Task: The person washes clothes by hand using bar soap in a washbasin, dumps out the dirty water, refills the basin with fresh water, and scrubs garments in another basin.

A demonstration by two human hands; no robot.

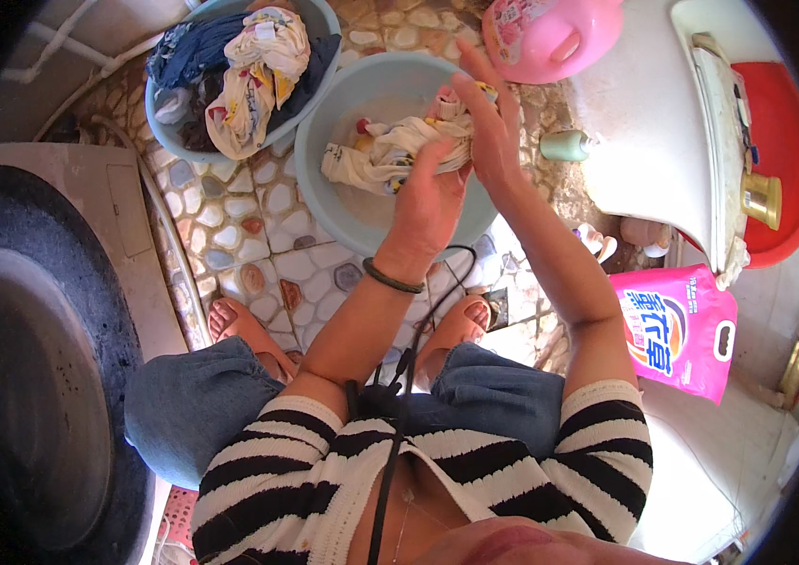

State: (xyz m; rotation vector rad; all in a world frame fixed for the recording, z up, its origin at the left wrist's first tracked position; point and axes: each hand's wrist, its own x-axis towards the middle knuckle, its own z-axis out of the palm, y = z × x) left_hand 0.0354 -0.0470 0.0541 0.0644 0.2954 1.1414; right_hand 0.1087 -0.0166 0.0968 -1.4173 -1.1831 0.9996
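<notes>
A wet, twisted cream garment with coloured prints hangs over a pale blue-green plastic basin holding some cloudy water. My left hand, a dark bracelet at its wrist, grips the garment's near right part, thumb on top. My right hand holds the same cloth from the right side, fingers stretched long and slightly blurred. A bit of printed cloth shows between its fingers. The garment's left end with a pale label hangs free over the basin. Palms and some fingers are hidden by cloth and hands.
At the upper left stands a blue basin of clothes. A pink detergent jug, a green bottle and a pink detergent bag are on the right. A red basin lies behind. A washing machine flanks the left.
</notes>
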